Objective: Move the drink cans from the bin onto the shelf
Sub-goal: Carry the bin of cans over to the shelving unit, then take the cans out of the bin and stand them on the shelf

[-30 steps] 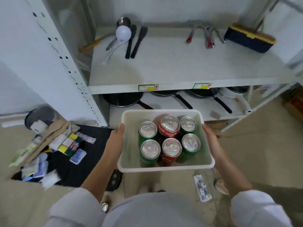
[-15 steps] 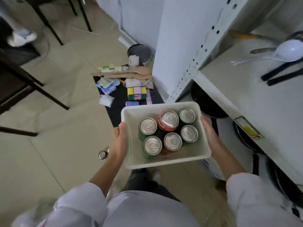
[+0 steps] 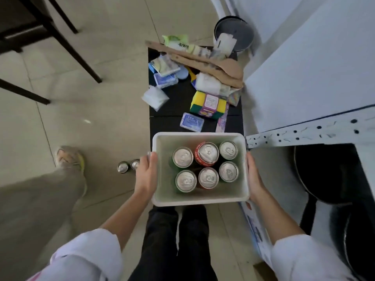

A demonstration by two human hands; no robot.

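- White bin, held level above the floor, beside the shelf post.
- Left hand clasps the bin's left wall, thumb over the rim; right hand presses flat against the right wall.
- Six drink cans stand upright inside, in two rows.
- Two more cans stand on the floor, left of the bin.

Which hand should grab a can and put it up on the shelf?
Probably the right hand: it holds the bin on the side nearest the shelf. The left hand is on the far side and could steady the bin.
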